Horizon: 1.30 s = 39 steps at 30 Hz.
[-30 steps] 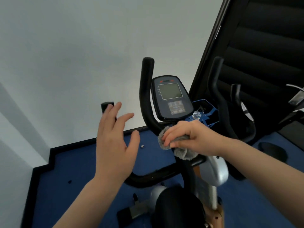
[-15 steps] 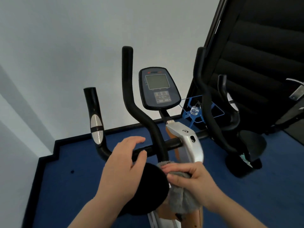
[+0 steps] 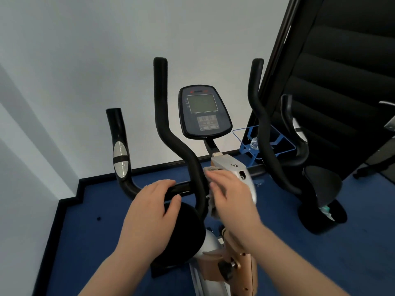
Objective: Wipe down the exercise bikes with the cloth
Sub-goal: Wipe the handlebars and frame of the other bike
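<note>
An exercise bike stands in front of me, with black handlebars (image 3: 171, 133), a console screen (image 3: 204, 112) and a silver and gold column (image 3: 233, 167). My left hand (image 3: 154, 210) grips the black horizontal crossbar left of the column. My right hand (image 3: 230, 195) presses a grey cloth (image 3: 210, 201) flat against the left side of the silver column cover, just below the console stem. Most of the cloth is hidden under my palm. The black round seat (image 3: 183, 231) sits below my left hand.
A black slatted panel (image 3: 342, 71) leans at the right. A blue wire stand (image 3: 256, 144) holds a clear bottle behind the bike. A black bin (image 3: 322, 216) stands on the blue floor (image 3: 85, 221) at the right. White walls close the left and back.
My right hand has moved the cloth up from beside the seat to the silver column cover. My left hand has closed onto the crossbar. The view shifted slightly.
</note>
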Motion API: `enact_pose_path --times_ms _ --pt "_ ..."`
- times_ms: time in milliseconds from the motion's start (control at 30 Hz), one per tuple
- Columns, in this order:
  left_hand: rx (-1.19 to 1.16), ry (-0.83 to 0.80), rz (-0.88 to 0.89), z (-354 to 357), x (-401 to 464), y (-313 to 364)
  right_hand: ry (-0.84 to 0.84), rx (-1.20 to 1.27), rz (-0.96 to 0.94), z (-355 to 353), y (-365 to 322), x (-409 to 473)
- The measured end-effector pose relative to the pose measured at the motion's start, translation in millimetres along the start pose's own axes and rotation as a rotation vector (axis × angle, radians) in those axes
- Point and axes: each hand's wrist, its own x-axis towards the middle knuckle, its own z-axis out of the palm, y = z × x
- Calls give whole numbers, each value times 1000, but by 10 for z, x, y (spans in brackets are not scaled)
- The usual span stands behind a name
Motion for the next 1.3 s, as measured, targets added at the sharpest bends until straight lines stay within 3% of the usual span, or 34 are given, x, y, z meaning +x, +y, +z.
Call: enact_pose_path --times_ms 133,333,533,700,800,900,967,1033,1200,1300 --pt "10 4 -9 2 8 1 -40 -303 15 -136 31 267" --pt "-3 37 -10 12 -3 5 9 -37 33 4 -57 23" --pt "6 43 -16 21 2 0 -5 -310 73 50 -134 289" --pt "-42 167 5 25 -80 0 -122 -59 15 -128 -28 290" --pt "-48 240 7 54 -186 -50 -30 157 -190 -331 -134 422" --pt "-29 315 -29 130 -350 -91 -232 99 -443 -224 -280 472" --pt "6 347 -62 156 -450 -119 -425 -148 -556 -98 -299 483" --pt "22 346 -101 158 -494 -138 -484 -330 -641 -91 -265 577" --pt "44 321 -159 159 -493 -126 -638 -517 -631 -159 -305 779" --pt "16 329 -184 186 -495 -125 -589 -441 -572 18 -417 675"
